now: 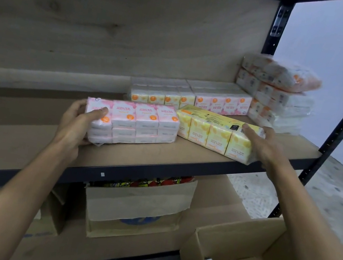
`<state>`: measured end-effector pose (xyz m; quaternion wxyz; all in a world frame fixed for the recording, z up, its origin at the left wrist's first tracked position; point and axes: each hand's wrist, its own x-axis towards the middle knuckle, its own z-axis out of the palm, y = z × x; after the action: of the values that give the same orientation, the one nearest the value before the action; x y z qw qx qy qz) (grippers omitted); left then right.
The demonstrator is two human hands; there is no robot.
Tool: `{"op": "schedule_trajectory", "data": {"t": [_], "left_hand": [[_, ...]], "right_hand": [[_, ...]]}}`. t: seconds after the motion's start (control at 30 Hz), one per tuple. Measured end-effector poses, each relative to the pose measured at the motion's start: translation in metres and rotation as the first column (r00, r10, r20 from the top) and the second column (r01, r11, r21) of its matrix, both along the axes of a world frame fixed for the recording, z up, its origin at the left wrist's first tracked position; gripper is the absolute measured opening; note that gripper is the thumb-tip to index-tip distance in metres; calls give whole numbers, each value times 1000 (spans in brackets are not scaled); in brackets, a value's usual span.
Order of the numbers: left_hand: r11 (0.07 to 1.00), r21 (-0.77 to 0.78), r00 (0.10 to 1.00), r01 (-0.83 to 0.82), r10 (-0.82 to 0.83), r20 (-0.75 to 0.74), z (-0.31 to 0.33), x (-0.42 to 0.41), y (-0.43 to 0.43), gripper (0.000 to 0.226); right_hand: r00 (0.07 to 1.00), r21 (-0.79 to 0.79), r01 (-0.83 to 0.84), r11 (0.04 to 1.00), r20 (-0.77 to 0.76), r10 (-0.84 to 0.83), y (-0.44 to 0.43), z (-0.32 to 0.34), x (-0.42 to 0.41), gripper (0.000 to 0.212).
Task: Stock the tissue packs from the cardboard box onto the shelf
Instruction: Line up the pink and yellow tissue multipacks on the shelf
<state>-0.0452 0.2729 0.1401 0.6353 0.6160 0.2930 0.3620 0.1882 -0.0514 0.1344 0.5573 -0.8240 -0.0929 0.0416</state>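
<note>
Gripped pink pack [132, 123] by left end in left hand [75, 124], with curled fingers [99, 113]; clasped yellow pack [215, 135] by right end in right hand [264, 145], both lying crosswise.

Head-worn view, down onto shelf [184, 157]

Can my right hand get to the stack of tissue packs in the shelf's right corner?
Probably yes: the stack sits just behind the right hand, nothing between, but that hand grips the yellow tissue pack.
</note>
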Motion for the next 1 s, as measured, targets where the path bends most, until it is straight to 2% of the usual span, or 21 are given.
{"op": "schedule_trajectory", "data": {"t": [0.13,0.2,0.3,0.43,0.5,0.57,0.6,0.67,0.7,0.77,0.8,0.9,1.0], "left_hand": [[998,-66,998,-4,8,56,-3,-1,1,45],[993,-118,995,-25,36,98,-4,-1,5,53],[981,-193,994,9,12,107,0,-1,12,69],[981,-187,992,57,-35,121,7,-1,18,64],[978,-193,988,82,-54,144,12,0,19,72],[973,-215,980,89,-47,193,18,1,19,75],[973,-216,972,79,-27,233,22,3,19,69],[981,-194,947,28,36,319,35,5,20,56],[984,-177,934,11,53,353,43,6,21,58],[991,-133,922,-4,55,384,60,8,23,75],[995,-98,918,-16,53,392,69,9,25,78],[997,-4,905,-73,68,421,96,9,27,68],[989,139,905,-57,-7,424,125,7,26,65]], "right_hand": [[1000,140,15,990,2,-15,1,2,-1,54],[999,211,6,977,-33,1,2,1,-1,44],[997,233,-29,972,-57,43,2,6,-1,33],[997,253,-47,966,-49,61,3,9,1,30],[998,291,-52,955,-30,63,4,10,0,31],[998,320,-63,945,4,65,5,13,-3,33],[998,345,-69,936,16,68,6,13,-2,34],[995,401,-98,911,50,85,10,16,-5,35],[994,417,-108,902,76,84,12,18,-7,39],[986,418,-125,900,152,66,12,18,-5,50],[980,406,-133,904,192,58,13,19,-5,50],[954,399,-144,906,299,20,20,27,-15,37],[923,375,-155,914,386,-1,25,31,-21,38]]}}
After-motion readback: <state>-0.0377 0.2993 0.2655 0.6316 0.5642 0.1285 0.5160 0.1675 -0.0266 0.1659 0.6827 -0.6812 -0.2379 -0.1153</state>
